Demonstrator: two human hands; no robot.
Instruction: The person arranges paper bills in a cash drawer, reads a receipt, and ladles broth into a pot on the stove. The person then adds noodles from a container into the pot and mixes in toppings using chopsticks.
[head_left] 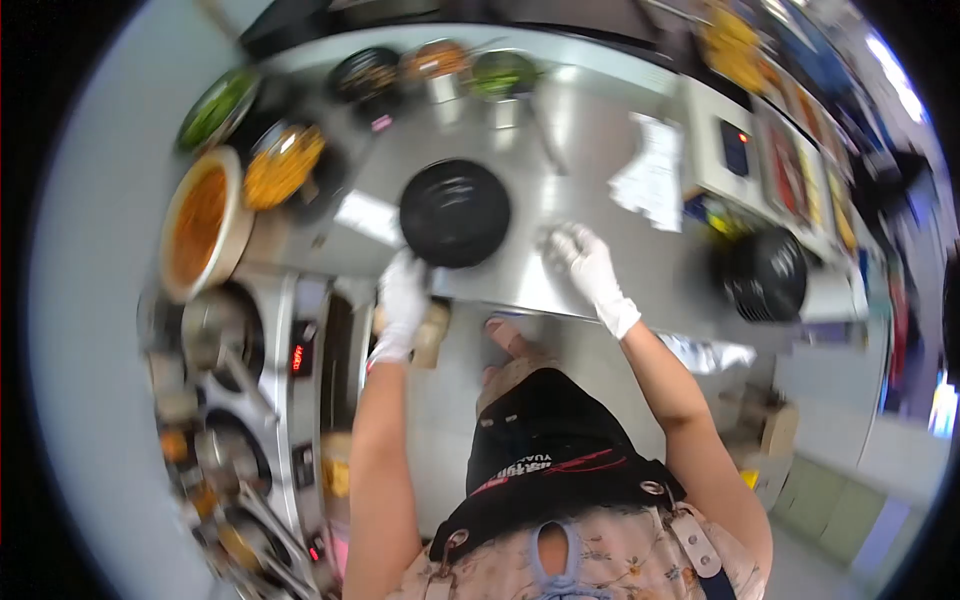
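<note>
- Black bowl (pixel 455 213) on worktop (pixel 590 150); round, no long axis; ahead of both hands.
- Left hand (pixel 403 292) nearer, at near-left rim; cannot tell grip.
- Right hand (pixel 583 260) apart, fingers loosely parted.

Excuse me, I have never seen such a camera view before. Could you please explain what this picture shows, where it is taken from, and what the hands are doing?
There is no robot here. This single picture comes from a camera worn on a person's head, looking forward and down, so the scene curves at the edges.

The gloved left hand is at the near rim of a black bowl; blur hides whether it grips it. The gloved right hand is over the steel counter, with nothing clearly seen in it.

Also on the counter are white papers and, near its far edge, a bowl of green food. At the left stands a white tub with orange-red contents.
</note>
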